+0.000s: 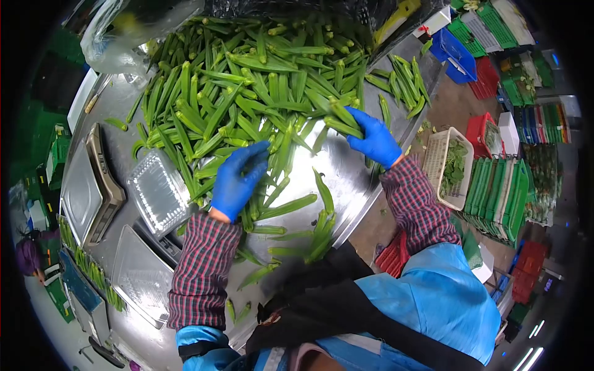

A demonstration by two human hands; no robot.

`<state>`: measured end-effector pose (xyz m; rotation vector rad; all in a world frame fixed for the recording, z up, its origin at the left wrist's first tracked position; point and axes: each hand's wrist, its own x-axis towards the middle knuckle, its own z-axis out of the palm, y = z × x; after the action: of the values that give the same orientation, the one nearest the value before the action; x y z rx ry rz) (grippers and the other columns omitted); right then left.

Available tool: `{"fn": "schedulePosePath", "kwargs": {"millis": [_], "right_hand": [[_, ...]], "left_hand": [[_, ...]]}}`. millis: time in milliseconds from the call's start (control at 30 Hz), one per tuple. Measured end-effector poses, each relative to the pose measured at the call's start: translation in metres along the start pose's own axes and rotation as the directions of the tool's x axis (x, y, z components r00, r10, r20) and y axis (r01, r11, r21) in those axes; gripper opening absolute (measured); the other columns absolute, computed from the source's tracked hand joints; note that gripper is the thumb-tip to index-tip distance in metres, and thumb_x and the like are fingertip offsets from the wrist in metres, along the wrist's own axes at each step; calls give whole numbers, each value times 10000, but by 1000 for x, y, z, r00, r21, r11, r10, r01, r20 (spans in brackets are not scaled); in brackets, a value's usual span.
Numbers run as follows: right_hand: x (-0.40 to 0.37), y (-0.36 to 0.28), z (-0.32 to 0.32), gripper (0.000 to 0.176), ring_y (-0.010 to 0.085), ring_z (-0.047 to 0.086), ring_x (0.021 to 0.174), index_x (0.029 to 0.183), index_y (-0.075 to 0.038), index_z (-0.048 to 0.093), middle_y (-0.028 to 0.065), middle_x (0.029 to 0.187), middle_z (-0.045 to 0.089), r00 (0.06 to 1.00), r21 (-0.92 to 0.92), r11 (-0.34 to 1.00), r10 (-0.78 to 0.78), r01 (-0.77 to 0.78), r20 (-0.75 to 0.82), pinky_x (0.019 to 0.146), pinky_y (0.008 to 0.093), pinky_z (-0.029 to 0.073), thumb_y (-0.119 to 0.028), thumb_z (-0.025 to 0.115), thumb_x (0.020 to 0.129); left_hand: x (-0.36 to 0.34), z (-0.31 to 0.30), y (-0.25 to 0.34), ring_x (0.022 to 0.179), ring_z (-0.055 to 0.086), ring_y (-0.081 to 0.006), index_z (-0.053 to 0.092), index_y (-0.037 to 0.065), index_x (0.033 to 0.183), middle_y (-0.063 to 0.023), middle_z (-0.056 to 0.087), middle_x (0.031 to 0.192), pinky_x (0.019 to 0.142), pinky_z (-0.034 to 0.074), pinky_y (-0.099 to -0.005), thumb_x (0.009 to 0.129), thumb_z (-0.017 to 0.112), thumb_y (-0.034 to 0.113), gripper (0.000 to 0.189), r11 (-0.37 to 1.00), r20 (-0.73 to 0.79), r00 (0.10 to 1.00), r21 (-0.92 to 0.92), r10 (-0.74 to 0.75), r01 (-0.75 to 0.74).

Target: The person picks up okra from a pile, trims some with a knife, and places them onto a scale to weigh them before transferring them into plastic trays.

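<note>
A large heap of green okra [247, 93] spreads over a shiny metal table [356, 207]. My right hand [374, 140], in a blue glove, is closed around a few okra pods [342, 119] at the right side of the heap. My left hand [238, 180], also gloved in blue, is over the near edge of the heap. Its fingers stretch to the right with the thumb apart, and I see nothing held in it. Loose okra pods [322, 232] lie on the metal nearer my body. Left of my left hand is a clear plastic tray [159, 191].
Two weighing scales stand at the left, one with a metal plate [80, 188], the other's plate [141, 272] nearer me. Clear plastic film [111, 46] hangs at the back left. Beyond the table's right edge are a cream basket [438, 164], green crates [495, 195] and a blue crate [453, 57].
</note>
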<state>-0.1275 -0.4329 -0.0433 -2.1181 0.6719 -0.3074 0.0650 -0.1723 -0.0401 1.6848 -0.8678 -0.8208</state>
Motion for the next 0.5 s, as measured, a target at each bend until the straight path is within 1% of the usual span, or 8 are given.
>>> {"fn": "schedulePosePath", "kwargs": {"millis": [67,133,200,267,333,400,467,500], "right_hand": [[30,-14,1,581,305,620,988,1265,-81,510,166,1106,617,989,-10,998,-65,67,135,859,353,481,-175,653,709],[69,12,24,600,328,591,1031,1260,-43,501,179,1139,592,989,19,993,-115,114,94,896,367,466,-207,664,707],[105,39,47,660,352,555,1077,1246,-6,502,223,1185,550,979,-202,967,-179,158,-94,924,396,449,-305,687,687],[125,28,64,734,367,533,1098,1241,5,507,263,1197,523,991,-241,963,107,-123,-79,929,414,440,-395,698,656],[134,28,71,809,368,554,1074,1234,15,514,280,1172,544,979,-251,948,179,-197,-94,917,398,449,-490,721,637],[140,36,76,910,372,572,1057,1222,56,505,273,1135,578,957,-59,959,281,-277,74,910,384,452,-591,723,619],[134,36,78,917,329,601,1026,1219,74,501,237,1095,615,949,76,952,284,-295,136,900,362,463,-537,790,598],[127,28,81,868,298,608,1007,1235,66,491,214,1101,616,933,368,859,309,-356,183,892,348,471,-434,818,606]], "left_hand": [[24,10,3,1048,593,-201,560,49,1227,-106,604,1173,917,459,-292,824,599,7,407,988,-56,998,-153,-9,1],[59,20,-2,1084,574,-224,480,8,1290,-140,564,1230,945,448,-307,830,610,30,478,976,-52,998,-217,-43,31],[95,34,5,1127,537,-206,354,-41,1366,-173,502,1291,959,432,-301,822,613,26,606,930,-161,973,-353,-166,100],[129,44,-14,1162,513,-229,298,-66,1379,-207,461,1322,968,421,-302,807,632,43,672,914,-158,968,-385,-197,123],[154,49,-20,1197,488,-252,241,-91,1392,-241,420,1353,977,410,-302,792,651,60,743,895,-147,961,-419,-235,155],[168,52,-23,1193,487,-287,223,-112,1388,-268,423,1337,944,425,-305,756,694,94,815,950,-107,960,-206,-259,234],[175,57,-27,1122,520,-286,223,-117,1385,-262,462,1283,904,442,-313,729,709,118,849,960,-138,953,-119,-270,255],[178,61,-34,1051,554,-285,224,-123,1381,-256,501,1229,865,460,-320,703,723,141,883,961,-171,946,-32,-276,275]]}}
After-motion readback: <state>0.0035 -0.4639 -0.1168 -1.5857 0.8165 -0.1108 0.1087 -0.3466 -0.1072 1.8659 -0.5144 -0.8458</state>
